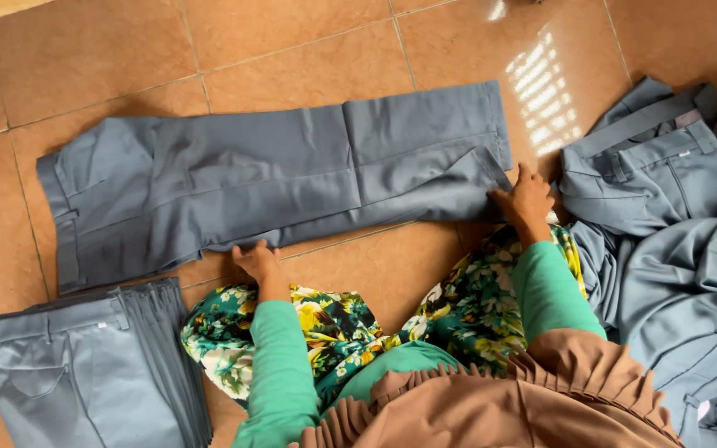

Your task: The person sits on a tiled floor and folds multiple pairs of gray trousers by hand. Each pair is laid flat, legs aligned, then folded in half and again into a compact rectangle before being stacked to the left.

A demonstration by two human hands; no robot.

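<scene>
- On the floor (309, 50) of orange-brown tiles, seen from the head camera, a pair of grey-blue trousers (275, 174) lies flat and stretched sideways, just beyond both hands.
- Left hand (257, 261): it rests palm down with fingers spread flat, touching the near edge of the trousers about midway along them. It grips nothing; it only presses on the cloth.
- Right hand (527, 197): it sits at the hem end of the trousers, fingers curled onto the lower leg's cuff. It touches the fabric there, though whether it pinches the cloth or just presses on it cannot be told.
- Waistband end of the trousers: well to the left of the left hand, with the 2 legs laid one on the other and running across to the right hand.
- Below and to the left of the left hand: a stack of folded trousers (93, 365) in the same grey-blue, its layered edges facing the person.
- To the right of the right hand, just beside it: a loose heap of unfolded trousers (674, 241), same colour, crumpled.
- Behind both hands: green sleeves (280, 365), a floral green and yellow skirt (334, 323), and a brown pleated cloth (491, 398) nearest the camera.
- Beyond the right hand: a patch of barred light (541, 87) on the tiles.
</scene>
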